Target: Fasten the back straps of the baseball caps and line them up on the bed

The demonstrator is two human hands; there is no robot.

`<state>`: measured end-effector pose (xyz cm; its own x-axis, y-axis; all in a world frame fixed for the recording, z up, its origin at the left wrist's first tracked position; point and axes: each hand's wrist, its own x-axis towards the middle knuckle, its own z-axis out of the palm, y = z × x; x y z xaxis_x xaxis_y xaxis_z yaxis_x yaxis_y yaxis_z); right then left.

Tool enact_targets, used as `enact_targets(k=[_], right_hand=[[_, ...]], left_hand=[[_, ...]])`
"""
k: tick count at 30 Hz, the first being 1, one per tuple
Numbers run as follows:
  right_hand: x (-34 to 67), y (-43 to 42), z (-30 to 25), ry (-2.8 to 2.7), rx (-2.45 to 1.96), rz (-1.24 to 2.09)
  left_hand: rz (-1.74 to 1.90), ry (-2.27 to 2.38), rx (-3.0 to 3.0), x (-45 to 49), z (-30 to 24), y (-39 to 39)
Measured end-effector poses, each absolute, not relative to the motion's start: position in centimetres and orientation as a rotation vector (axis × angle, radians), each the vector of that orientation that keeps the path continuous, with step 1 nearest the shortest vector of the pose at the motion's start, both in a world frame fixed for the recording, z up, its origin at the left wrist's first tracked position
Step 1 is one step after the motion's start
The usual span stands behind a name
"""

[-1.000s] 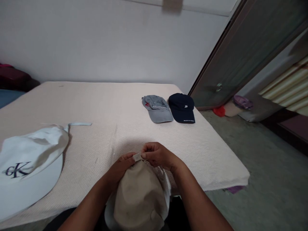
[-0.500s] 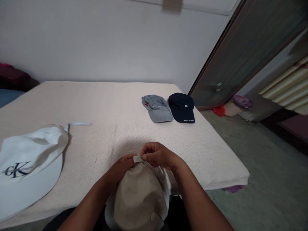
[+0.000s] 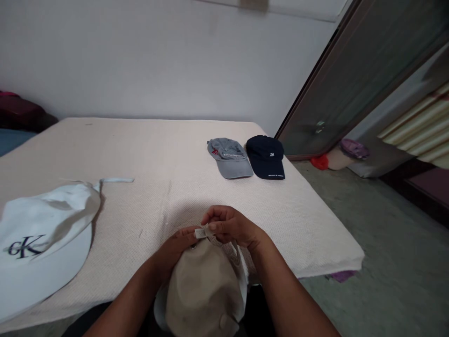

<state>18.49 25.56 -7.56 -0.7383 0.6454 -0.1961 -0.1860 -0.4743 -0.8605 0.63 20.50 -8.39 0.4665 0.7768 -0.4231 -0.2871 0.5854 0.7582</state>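
A beige cap (image 3: 201, 285) is held at the near edge of the bed, its crown facing up and its back strap toward the far side. My left hand (image 3: 177, 247) is closed on the cap's rim by the left end of the strap. With thumb and fingers, my right hand (image 3: 229, 226) pinches the pale strap (image 3: 202, 232) at the back opening. The right fingertips are partly hidden behind the strap and crown. To the left lies a white cap (image 3: 52, 229) with a dark "CK" print, its strap stretched out to the right.
A grey cap (image 3: 229, 158) and a navy cap (image 3: 265, 157) lie side by side toward the far right. The bed's cream cover (image 3: 157, 150) reaches a white wall. Right of the bed are the floor (image 3: 393, 262), a dark cabinet door (image 3: 326, 89) and a striped curtain (image 3: 421, 126).
My right fingers have shifted slightly at the strap, and more of the strap's pale surface now shows. The cap and my left hand stay nearly in place.
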Motion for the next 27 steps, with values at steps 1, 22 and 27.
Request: enact_targets(k=[1,22,27], right_hand=[[18.5,25.5,-7.6,-1.198,-0.691,2.225],[17.8,25.5,-7.9,-1.399,-0.900,2.075],[18.4,25.2,-8.2,-1.354,-0.875,2.084]], left_hand=[[0.718,0.839,0.667,0.6,-8.4,20.5],[0.780,0.836,0.566,0.7,-8.9,20.5],[0.766,0.669,0.553,1.3,-7.5,20.5]])
